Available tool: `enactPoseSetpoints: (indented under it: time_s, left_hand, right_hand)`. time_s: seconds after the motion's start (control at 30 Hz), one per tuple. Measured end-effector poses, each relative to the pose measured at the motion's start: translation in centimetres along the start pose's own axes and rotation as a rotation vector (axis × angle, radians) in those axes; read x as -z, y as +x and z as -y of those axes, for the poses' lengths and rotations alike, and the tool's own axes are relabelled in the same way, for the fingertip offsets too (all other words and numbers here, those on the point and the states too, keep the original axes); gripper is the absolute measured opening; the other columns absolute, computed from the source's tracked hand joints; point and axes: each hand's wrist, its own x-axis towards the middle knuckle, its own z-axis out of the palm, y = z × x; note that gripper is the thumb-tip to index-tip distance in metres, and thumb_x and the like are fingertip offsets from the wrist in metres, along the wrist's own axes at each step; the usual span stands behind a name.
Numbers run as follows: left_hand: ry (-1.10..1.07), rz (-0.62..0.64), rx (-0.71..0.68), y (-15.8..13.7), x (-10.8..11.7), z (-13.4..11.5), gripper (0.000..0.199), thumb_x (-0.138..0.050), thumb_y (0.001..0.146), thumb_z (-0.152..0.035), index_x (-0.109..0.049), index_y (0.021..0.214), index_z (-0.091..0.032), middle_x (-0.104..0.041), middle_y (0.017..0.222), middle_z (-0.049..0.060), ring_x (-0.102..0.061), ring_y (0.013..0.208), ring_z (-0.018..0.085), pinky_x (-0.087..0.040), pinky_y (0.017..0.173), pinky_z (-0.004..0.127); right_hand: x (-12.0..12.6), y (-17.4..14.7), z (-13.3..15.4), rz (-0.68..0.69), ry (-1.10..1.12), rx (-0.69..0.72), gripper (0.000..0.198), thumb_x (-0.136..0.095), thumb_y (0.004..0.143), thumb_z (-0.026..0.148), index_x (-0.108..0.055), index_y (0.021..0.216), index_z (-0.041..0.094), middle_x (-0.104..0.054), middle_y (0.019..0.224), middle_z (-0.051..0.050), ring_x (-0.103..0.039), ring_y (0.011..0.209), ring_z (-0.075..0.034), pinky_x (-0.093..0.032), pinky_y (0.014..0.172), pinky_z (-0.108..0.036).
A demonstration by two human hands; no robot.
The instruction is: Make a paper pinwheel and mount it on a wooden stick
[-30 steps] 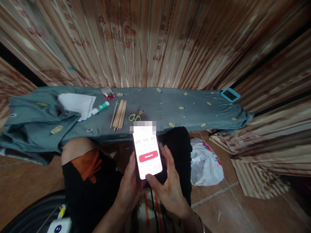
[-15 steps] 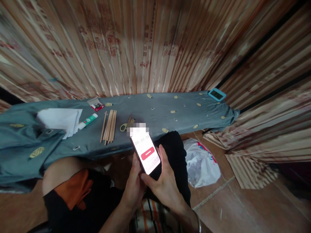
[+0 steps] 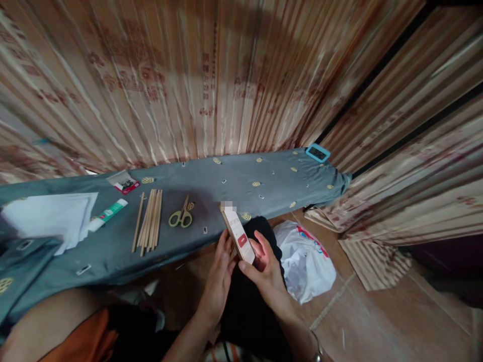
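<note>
Fingers [image 3: 263, 243] of left hand [image 3: 218, 278] and right hand [image 3: 269, 278] grasp a phone [image 3: 238, 233], its top pixelated, its back hidden.

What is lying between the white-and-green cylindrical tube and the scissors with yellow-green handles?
Pale wooden sticks lie between the tube and the scissors: a bunch, plus one stick apart on the tube's side. The head view shows this.

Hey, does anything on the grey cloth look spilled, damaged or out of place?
Nothing appears spilled or damaged. Slightly untidy, though: the white papers at left are stacked unevenly, their edges fanned, and one wooden stick lies apart from the bundle beside it.
</note>
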Motion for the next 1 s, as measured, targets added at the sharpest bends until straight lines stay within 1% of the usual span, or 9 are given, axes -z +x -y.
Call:
enactPoseSetpoints:
  time_s: [0.1,0.17,0.23,0.33,0.4,0.5,0.57,0.73,1.0]
  left_hand:
    - [0.063,-0.033,0.031,0.7,1.5,-0.3,0.077,-0.066,0.080,-0.064,-0.047,0.144,-0.025,-0.045,0.154,0.015,-0.038,0.145,0.029,-0.031,0.118,0.045]
    - [0.114,-0.036,0.069,1.0,2.9,-0.4,0.073,-0.068,0.079,-0.064,-0.055,0.137,-0.020,-0.054,0.145,0.019,-0.048,0.138,0.032,-0.035,0.115,0.049]
    - [0.182,-0.044,0.111,1.1,4.4,-0.4,0.068,-0.068,0.079,-0.062,-0.061,0.130,-0.017,-0.062,0.135,0.021,-0.056,0.130,0.034,-0.037,0.113,0.051]
    - [0.280,-0.092,0.110,1.0,6.1,-0.3,0.061,-0.068,0.080,-0.061,-0.067,0.122,-0.017,-0.071,0.122,0.018,-0.061,0.123,0.035,-0.040,0.112,0.051]
    - [0.332,-0.100,0.109,0.9,6.8,-0.6,0.057,-0.066,0.081,-0.061,-0.068,0.120,-0.019,-0.073,0.118,0.016,-0.063,0.121,0.034,-0.041,0.112,0.051]
    - [0.425,-0.068,0.130,1.1,7.3,-1.1,0.055,-0.066,0.081,-0.060,-0.069,0.120,-0.022,-0.074,0.117,0.013,-0.064,0.120,0.032,-0.037,0.115,0.051]
    - [0.483,-0.051,0.148,1.3,7.6,-1.3,0.053,-0.065,0.081,-0.060,-0.070,0.119,-0.023,-0.074,0.116,0.011,-0.063,0.120,0.032,-0.034,0.116,0.052]
    - [0.552,-0.076,0.180,1.5,8.3,-0.5,0.046,-0.063,0.083,-0.057,-0.072,0.115,-0.025,-0.076,0.110,0.009,-0.063,0.120,0.033,-0.027,0.119,0.054]
    - [0.498,-0.127,0.221,1.3,9.2,0.7,0.048,-0.070,0.077,-0.060,-0.076,0.108,-0.023,-0.077,0.102,0.009,-0.067,0.113,0.034,-0.034,0.115,0.054]
  right_hand:
    - [1.5,2.4,-0.6,-0.111,-0.041,0.002,0.089,-0.084,0.066,0.045,-0.043,0.141,0.021,-0.064,0.134,-0.016,-0.062,0.123,-0.030,-0.042,0.111,-0.053]
    - [2.7,4.3,-0.7,-0.178,-0.069,0.007,0.091,-0.084,0.063,0.050,-0.045,0.140,0.020,-0.066,0.131,-0.016,-0.064,0.121,-0.031,-0.042,0.110,-0.054]
    - [3.9,6.5,-0.4,-0.192,-0.080,0.013,0.090,-0.081,0.065,0.054,-0.044,0.140,0.018,-0.068,0.127,-0.017,-0.066,0.116,-0.031,-0.043,0.108,-0.056]
    - [5.5,10.0,0.4,-0.281,-0.186,0.096,0.101,-0.084,0.058,0.053,-0.041,0.142,0.014,-0.066,0.129,-0.020,-0.063,0.121,-0.033,-0.042,0.109,-0.053]
    - [6.8,12.5,0.7,-0.292,-0.209,0.088,0.101,-0.078,0.062,0.059,-0.039,0.144,0.013,-0.066,0.129,-0.022,-0.066,0.115,-0.034,-0.047,0.104,-0.052]
    - [8.8,15.8,0.6,-0.339,-0.321,0.115,0.108,-0.074,0.062,0.061,-0.034,0.146,0.005,-0.066,0.125,-0.025,-0.067,0.114,-0.033,-0.050,0.101,-0.047]
    - [10.0,17.6,0.2,-0.413,-0.482,0.118,0.109,-0.073,0.061,0.061,-0.035,0.145,0.003,-0.066,0.125,-0.024,-0.067,0.111,-0.033,-0.050,0.101,-0.046]
    - [12.2,20.2,-1.1,-0.511,-0.905,0.089,0.097,-0.069,0.069,0.053,-0.036,0.147,0.006,-0.063,0.130,-0.023,-0.062,0.118,-0.034,-0.047,0.101,-0.046]
    - [14.3,23.2,-2.1,-0.570,-1.012,0.027,0.092,-0.068,0.073,0.049,-0.033,0.147,0.006,-0.061,0.133,-0.027,-0.062,0.119,-0.036,-0.046,0.101,-0.046]
